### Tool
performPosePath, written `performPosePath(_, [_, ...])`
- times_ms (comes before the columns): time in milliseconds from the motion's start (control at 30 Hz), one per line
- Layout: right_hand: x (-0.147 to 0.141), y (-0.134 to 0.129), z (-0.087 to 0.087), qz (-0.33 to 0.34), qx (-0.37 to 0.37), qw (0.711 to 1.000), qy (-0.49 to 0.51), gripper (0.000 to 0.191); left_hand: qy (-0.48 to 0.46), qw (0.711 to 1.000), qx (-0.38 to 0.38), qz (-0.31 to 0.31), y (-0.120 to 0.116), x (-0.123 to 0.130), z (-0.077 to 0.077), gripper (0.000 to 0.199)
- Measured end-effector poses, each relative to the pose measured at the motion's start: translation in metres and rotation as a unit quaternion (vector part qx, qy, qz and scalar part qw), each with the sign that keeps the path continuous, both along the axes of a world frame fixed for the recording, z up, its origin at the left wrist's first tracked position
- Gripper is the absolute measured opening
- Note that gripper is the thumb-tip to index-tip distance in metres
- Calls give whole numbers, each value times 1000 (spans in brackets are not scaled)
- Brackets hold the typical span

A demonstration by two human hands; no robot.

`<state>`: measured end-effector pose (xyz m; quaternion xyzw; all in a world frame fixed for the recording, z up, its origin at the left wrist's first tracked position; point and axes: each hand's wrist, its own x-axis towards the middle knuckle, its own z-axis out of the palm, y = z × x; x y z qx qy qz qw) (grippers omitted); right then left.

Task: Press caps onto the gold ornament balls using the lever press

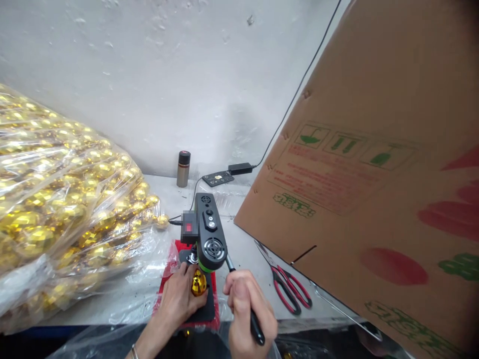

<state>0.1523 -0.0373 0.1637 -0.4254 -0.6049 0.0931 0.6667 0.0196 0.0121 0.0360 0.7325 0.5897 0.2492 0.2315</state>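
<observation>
A black press-like device with round grilles stands on a dark base over a red sheet. Beneath its head, my left hand holds a shiny gold ball between thumb and fingers. My right hand is wrapped round the black grip of a lever that comes out of the device's right side. The contact between the ball and the device is partly hidden by my fingers.
A clear plastic bag of gold balls fills the left. Red-handled scissors lie right of the lever, beside a large cardboard box. Behind the device are a small bottle, a black board and a cabled adapter.
</observation>
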Motion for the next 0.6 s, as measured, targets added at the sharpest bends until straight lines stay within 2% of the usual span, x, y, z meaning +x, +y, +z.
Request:
performPosePath(233, [-11, -4, -3, -37, -12, 998, 58, 37, -15, 996, 81, 17, -1, 1, -22, 39])
performPosePath(300, [-11, -4, -9, -42, 6, 998, 54, 38, -28, 995, 94, 12, 0, 2, -27, 41])
performPosePath(433, [-11, -1, -30, -56, 53, 997, 13, 41, -51, 994, 99, 12, -1, 4, -32, 41])
performPosePath(533, [-11, -3, -51, -103, 58, 993, 27, 43, -54, 994, 97, 15, -1, 5, -32, 41])
performPosePath(600, [-10, -8, -64, -95, 35, 994, 31, 44, -54, 994, 96, 16, -1, 5, -32, 41])
